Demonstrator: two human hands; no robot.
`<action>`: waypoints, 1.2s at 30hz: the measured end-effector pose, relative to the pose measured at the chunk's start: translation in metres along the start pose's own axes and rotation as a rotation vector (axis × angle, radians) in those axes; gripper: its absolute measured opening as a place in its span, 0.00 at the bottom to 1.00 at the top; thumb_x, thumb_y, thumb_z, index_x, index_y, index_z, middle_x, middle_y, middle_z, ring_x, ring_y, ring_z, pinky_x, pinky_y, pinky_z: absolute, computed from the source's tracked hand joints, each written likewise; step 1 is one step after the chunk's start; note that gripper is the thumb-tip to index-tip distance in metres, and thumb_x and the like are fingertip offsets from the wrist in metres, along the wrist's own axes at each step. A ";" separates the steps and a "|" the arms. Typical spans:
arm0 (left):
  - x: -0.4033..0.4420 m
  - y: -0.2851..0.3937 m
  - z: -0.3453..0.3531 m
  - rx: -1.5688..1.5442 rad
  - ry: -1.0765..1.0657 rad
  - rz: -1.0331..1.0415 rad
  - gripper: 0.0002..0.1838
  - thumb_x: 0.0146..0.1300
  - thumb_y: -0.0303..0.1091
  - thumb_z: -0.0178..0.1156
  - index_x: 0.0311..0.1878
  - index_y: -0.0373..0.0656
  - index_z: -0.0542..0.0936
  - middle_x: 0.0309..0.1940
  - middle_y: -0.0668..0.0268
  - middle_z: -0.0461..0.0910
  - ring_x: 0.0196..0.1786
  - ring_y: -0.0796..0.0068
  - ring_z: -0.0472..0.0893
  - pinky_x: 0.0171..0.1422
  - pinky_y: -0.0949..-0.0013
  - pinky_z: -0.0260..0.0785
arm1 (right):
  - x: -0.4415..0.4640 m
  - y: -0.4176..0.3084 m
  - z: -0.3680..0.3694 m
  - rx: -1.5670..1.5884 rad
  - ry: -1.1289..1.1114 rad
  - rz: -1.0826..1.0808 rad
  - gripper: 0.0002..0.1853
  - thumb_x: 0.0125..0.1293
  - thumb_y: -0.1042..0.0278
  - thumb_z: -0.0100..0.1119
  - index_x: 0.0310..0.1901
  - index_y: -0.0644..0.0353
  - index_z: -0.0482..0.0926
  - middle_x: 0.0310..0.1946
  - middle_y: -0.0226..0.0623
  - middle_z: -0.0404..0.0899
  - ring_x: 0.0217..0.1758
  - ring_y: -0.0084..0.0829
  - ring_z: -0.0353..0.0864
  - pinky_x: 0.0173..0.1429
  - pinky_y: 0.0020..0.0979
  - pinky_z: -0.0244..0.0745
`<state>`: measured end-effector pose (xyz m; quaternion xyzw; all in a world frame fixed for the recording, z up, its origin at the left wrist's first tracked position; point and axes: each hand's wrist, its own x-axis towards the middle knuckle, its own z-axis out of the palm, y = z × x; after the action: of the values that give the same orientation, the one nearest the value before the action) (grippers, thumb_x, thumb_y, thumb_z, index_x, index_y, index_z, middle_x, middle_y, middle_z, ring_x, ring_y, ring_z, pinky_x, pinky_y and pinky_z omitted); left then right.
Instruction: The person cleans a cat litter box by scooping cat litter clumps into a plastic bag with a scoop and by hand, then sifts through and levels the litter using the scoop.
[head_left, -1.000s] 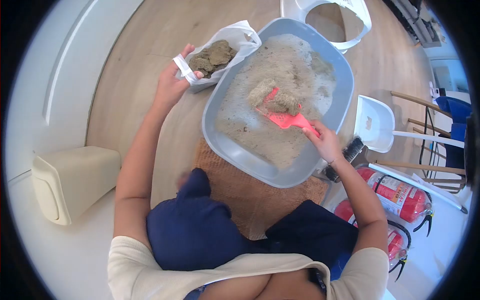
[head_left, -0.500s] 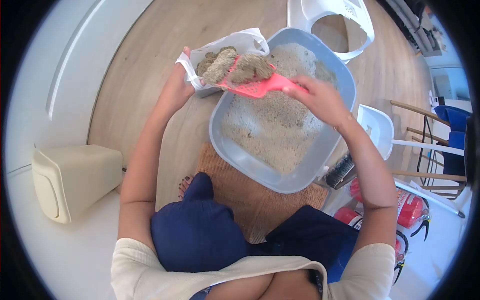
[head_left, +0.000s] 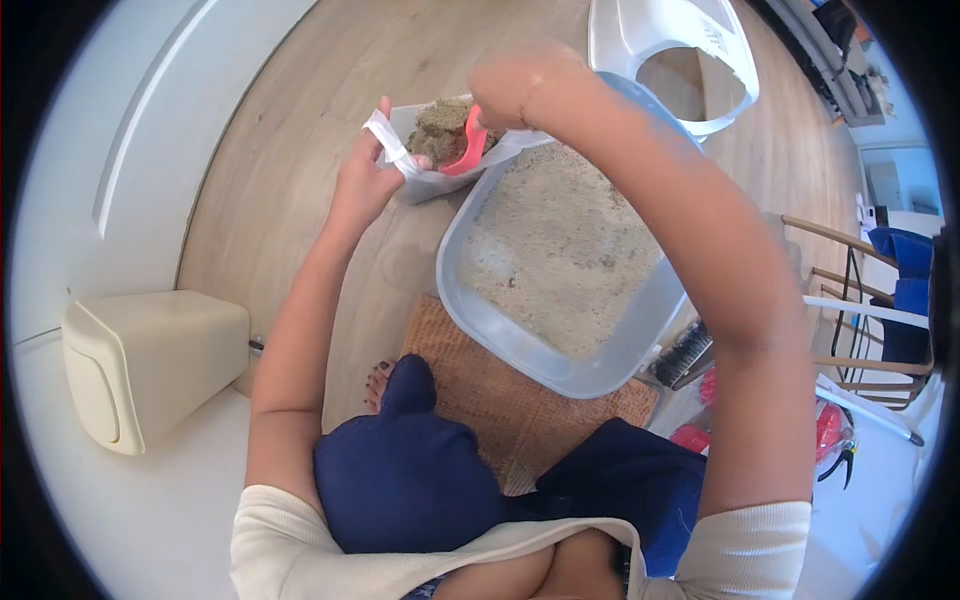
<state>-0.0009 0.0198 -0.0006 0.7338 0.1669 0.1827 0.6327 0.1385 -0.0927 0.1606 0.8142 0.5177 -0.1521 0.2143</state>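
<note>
At the upper left of the head view, my left hand (head_left: 368,182) grips the rim of a white plastic bag (head_left: 428,188). Greyish-brown litter clumps (head_left: 438,122) fill the bag's mouth. My right hand (head_left: 515,85), smeared by motion, is over the bag and grips a red litter scoop (head_left: 472,150). The scoop is tipped steeply into the bag, its blade mostly hidden. Right beside the bag stands a grey-blue litter box (head_left: 565,378), with beige litter (head_left: 560,250) spread across its bottom. My right forearm covers its right side.
A white litter box hood (head_left: 738,65) lies on the floor behind. Under the box's near end is a brown woven mat (head_left: 480,400). A cream bin (head_left: 170,360) stands left. On the right are a brush (head_left: 688,350), red fire extinguishers (head_left: 830,432) and a wooden-legged chair (head_left: 840,238).
My right hand has swung up and left, turning the scoop from nearly level to steeply tipped in the bag. The clumps on it have gone into the bag. My left hand still grips the rim.
</note>
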 end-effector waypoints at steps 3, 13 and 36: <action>0.005 0.002 -0.001 -0.017 0.030 -0.001 0.43 0.49 0.29 0.69 0.66 0.31 0.57 0.69 0.53 0.52 0.70 0.63 0.58 0.70 0.63 0.52 | 0.015 -0.016 -0.013 -0.061 -0.053 -0.040 0.11 0.57 0.62 0.56 0.36 0.56 0.83 0.36 0.37 0.83 0.39 0.38 0.82 0.41 0.37 0.77; 0.007 -0.011 -0.010 -0.027 0.003 -0.019 0.36 0.49 0.29 0.68 0.61 0.29 0.65 0.69 0.52 0.53 0.69 0.61 0.58 0.69 0.64 0.54 | 0.058 -0.046 -0.004 -0.093 0.056 -0.184 0.11 0.55 0.59 0.59 0.37 0.51 0.84 0.33 0.32 0.83 0.38 0.32 0.82 0.41 0.34 0.74; -0.003 0.008 0.013 0.007 -0.010 0.012 0.26 0.48 0.33 0.69 0.50 0.31 0.76 0.56 0.57 0.74 0.56 0.71 0.74 0.59 0.71 0.64 | -0.042 0.000 0.067 -0.129 0.627 -0.065 0.05 0.52 0.69 0.54 0.27 0.54 0.80 0.23 0.35 0.79 0.28 0.32 0.81 0.32 0.33 0.73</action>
<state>0.0029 0.0061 0.0055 0.7379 0.1602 0.1822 0.6298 0.1197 -0.1593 0.1222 0.7891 0.5929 0.1326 0.0903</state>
